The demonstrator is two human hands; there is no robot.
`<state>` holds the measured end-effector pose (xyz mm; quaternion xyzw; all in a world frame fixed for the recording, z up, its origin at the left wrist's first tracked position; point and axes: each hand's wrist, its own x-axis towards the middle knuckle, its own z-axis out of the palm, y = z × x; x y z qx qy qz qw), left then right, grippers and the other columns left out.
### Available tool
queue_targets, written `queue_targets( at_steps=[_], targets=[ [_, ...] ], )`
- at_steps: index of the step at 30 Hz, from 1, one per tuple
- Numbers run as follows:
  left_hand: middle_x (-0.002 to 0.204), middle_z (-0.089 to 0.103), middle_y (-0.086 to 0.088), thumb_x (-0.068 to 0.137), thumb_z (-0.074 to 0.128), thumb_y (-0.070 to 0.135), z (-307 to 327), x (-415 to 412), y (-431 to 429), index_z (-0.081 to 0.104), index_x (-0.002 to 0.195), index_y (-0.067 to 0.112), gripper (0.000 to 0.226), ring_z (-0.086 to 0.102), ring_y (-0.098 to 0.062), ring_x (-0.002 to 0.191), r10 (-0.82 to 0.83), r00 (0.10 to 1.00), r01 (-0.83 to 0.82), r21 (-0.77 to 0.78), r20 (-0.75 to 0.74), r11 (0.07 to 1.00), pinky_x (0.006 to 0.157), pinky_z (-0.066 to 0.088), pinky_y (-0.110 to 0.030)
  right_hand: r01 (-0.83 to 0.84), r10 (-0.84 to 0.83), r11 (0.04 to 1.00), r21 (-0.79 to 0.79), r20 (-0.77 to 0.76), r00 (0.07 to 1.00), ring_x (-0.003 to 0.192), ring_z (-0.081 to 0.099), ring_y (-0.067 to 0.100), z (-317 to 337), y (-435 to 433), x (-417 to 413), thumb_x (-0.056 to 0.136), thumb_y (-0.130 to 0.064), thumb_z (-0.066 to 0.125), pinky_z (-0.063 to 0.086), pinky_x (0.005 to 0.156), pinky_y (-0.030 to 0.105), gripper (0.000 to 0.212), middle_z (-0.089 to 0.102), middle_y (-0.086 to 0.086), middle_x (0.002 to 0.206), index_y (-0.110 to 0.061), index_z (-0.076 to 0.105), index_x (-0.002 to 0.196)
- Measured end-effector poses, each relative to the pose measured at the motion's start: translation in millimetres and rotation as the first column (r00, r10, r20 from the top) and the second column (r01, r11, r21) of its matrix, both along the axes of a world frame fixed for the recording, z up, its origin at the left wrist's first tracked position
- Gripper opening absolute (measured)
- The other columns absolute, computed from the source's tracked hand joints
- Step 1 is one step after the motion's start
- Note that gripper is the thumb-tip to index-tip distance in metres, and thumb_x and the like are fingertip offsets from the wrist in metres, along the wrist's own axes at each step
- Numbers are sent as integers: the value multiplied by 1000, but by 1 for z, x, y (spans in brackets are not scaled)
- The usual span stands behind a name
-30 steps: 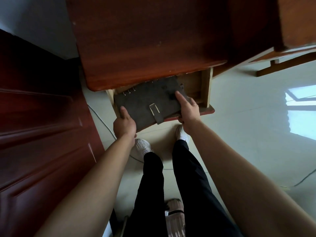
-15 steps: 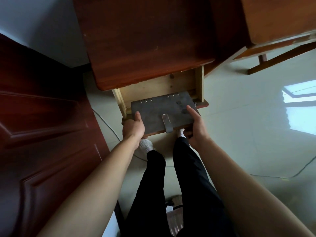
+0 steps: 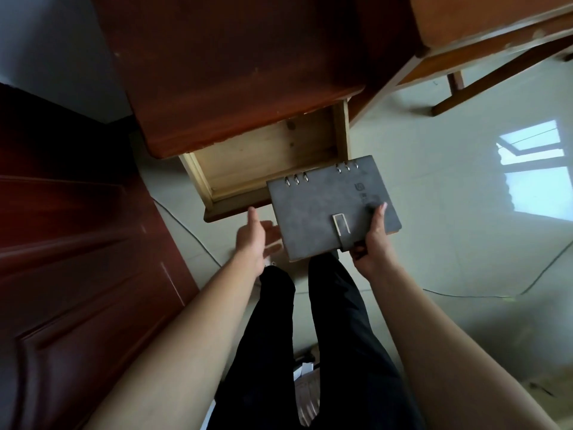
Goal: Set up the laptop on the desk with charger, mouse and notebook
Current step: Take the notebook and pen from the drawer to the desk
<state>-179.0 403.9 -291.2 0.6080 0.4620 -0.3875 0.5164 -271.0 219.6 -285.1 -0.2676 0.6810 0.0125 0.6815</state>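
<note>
Right hand [image 3: 373,240] grips grey ring-bound notebook [image 3: 328,206] beside pale wooden drawer [image 3: 263,156]; left hand [image 3: 254,240], fingers relaxed and empty, should steady the free corner when lifting.

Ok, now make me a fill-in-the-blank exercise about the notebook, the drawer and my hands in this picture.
1. The hand gripping the grey notebook is the person's ____ one.
2. The wooden drawer under the desk stands ____, not shut.
3. Metal ____ bind the notebook along its far edge.

Missing words: right; open; rings.
</note>
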Motion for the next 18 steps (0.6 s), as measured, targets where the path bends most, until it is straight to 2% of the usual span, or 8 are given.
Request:
queue_targets(
  at_steps=[3, 5, 8, 10, 11, 14, 18],
  targets=[
    [85, 59, -16, 101, 48, 38, -24, 20, 11, 49, 109, 5, 34, 61, -27, 73, 203, 977, -205, -32, -61, 978, 65, 55, -40, -38, 38, 999, -18, -24, 999, 54, 64, 5, -13, -17, -9, 80, -79, 55, 43, 38, 16, 78, 71, -3, 124, -22, 60, 133],
    [96, 56, -17, 100, 50, 38, -40, 31, 13, 45, 118, 6, 37, 60, -30, 88, 261, 961, -267, -62, -95, 962, 73, 56, -42, -27, 27, 999, -31, -17, 999, 67, 70, 7, -19, -25, -14, 80, -81, 53, 48, 44, 17, 78, 72, -4, 124, -24, 59, 134],
    [129, 52, -21, 103, 42, 34, -52, 42, 2, 35, 138, -1, 49, 54, -34, 119, 324, 938, -341, -154, -124, 928, 95, 48, -44, 16, -16, 999, -41, -6, 1000, 94, 72, 9, -26, -37, -21, 82, -83, 45, 59, 72, 26, 75, 73, -7, 122, -29, 58, 133],
    [141, 46, -22, 106, 33, 20, -55, 47, -9, 34, 143, -3, 44, 50, -33, 128, 389, 918, -397, -154, -78, 905, 99, 44, -44, 54, -53, 998, -35, 5, 999, 101, 73, 11, -30, -44, -25, 84, -83, 41, 60, 84, 30, 71, 74, -9, 119, -32, 61, 130],
    [136, 51, -23, 105, 29, 13, -56, 48, -13, 38, 141, -3, 41, 54, -33, 123, 410, 911, -413, -133, -53, 901, 96, 46, -43, 64, -64, 998, -29, 16, 998, 103, 73, 11, -30, -47, -27, 86, -82, 39, 60, 87, 31, 70, 74, -10, 118, -32, 62, 129],
    [98, 62, -17, 100, 31, 4, -46, 49, -18, 48, 134, -1, 39, 62, -26, 85, 421, 907, -419, -87, 6, 904, 80, 53, -36, 86, -86, 996, -3, 50, 995, 106, 72, 14, -31, -53, -29, 88, -81, 36, 58, 94, 37, 71, 73, -8, 121, -31, 63, 131],
    [87, 64, -16, 99, 43, 15, -24, 51, -17, 54, 125, 2, 31, 64, -24, 71, 447, 895, -443, -108, 9, 890, 52, 58, -30, 73, -74, 997, 15, 119, 990, 114, 69, 16, -27, -53, -27, 89, -82, 29, 55, 98, 40, 76, 73, -5, 122, -29, 63, 132]
  ],
)
